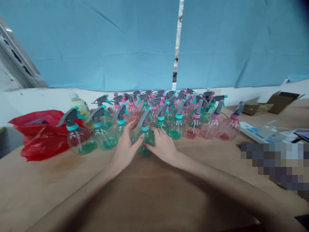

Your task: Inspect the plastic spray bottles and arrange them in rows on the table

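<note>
A green spray bottle (147, 135) with a grey trigger head and turquoise collar stands upright at the front middle of the table, between my two hands. My left hand (126, 146) cups its left side, with the thumb against the bottle and the fingers beside the neighbouring green bottle (120, 129). On the opposite side, my right hand (165, 146) curls round the bottle, thumb in front and fingertips partly hidden behind. Two more green bottles (105, 138) (82, 141) stand to the left. Rightward in the front row are green bottles (177, 130) and pink bottles (193, 127).
Several more pink and green spray bottles (132, 111) crowd behind. A red plastic bag (45, 135) lies at left, near a pale yellow-green bottle (80, 104). White power strips (253, 132) with cables and brown cardboard boxes (281, 101) are at right. A blue curtain (108, 45) hangs behind.
</note>
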`<control>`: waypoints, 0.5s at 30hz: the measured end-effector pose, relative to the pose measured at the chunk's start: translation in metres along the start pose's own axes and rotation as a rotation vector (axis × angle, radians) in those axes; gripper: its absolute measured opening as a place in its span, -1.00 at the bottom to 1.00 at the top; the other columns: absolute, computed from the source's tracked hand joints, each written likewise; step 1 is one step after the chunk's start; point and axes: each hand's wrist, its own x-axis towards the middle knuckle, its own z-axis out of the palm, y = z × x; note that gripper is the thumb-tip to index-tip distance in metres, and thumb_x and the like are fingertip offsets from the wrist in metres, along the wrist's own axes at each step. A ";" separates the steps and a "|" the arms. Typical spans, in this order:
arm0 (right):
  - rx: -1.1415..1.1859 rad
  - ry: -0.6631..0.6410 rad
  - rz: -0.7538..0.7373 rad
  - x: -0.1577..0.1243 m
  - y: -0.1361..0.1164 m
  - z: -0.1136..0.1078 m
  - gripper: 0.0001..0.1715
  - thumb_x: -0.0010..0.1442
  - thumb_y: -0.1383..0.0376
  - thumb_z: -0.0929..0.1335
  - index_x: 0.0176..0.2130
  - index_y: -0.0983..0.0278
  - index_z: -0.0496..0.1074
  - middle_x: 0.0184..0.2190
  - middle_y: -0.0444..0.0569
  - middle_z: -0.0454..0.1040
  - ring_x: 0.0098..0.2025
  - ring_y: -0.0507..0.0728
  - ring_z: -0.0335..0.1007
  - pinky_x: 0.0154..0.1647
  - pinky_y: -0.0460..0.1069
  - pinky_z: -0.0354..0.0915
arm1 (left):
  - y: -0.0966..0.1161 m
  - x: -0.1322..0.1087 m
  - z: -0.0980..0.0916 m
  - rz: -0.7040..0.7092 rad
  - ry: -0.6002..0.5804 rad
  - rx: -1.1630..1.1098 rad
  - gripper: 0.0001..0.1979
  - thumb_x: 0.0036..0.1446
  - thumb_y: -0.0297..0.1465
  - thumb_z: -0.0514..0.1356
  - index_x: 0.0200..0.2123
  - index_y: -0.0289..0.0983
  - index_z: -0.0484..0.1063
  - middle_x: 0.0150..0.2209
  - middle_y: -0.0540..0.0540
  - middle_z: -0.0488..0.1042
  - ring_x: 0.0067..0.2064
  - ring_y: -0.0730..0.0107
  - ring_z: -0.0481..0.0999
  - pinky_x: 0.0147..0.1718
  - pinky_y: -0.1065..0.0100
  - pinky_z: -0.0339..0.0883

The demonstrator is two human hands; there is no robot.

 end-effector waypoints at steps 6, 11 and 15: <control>-0.074 -0.025 0.049 0.023 -0.010 0.004 -0.32 0.10 0.11 0.36 0.10 0.40 0.16 -0.07 0.27 0.42 -0.04 0.34 0.37 -0.23 0.16 0.37 | -0.009 -0.023 -0.019 -0.119 -0.056 -0.001 -0.54 0.14 -0.26 0.14 0.09 -0.17 0.11 0.15 -0.19 0.25 0.17 0.14 0.29 0.09 -0.01 0.23; -0.131 -0.088 0.084 0.043 -0.011 0.012 -0.34 0.14 0.14 0.34 0.11 0.41 0.15 -0.05 0.31 0.41 -0.13 0.33 0.45 -0.28 0.13 0.37 | -0.009 -0.035 -0.025 -0.142 -0.106 -0.009 -0.63 0.15 -0.29 0.12 0.03 -0.19 0.16 0.10 -0.19 0.31 0.13 0.17 0.33 0.07 0.03 0.28; -0.138 -0.088 0.093 0.048 -0.011 0.014 -0.29 0.17 0.14 0.31 0.16 0.48 0.09 -0.03 0.36 0.39 -0.15 0.35 0.46 -0.28 0.15 0.38 | -0.011 -0.037 -0.023 -0.135 -0.125 -0.023 -0.68 0.17 -0.30 0.10 -0.01 -0.19 0.18 0.05 -0.19 0.34 0.10 0.17 0.35 0.03 0.02 0.32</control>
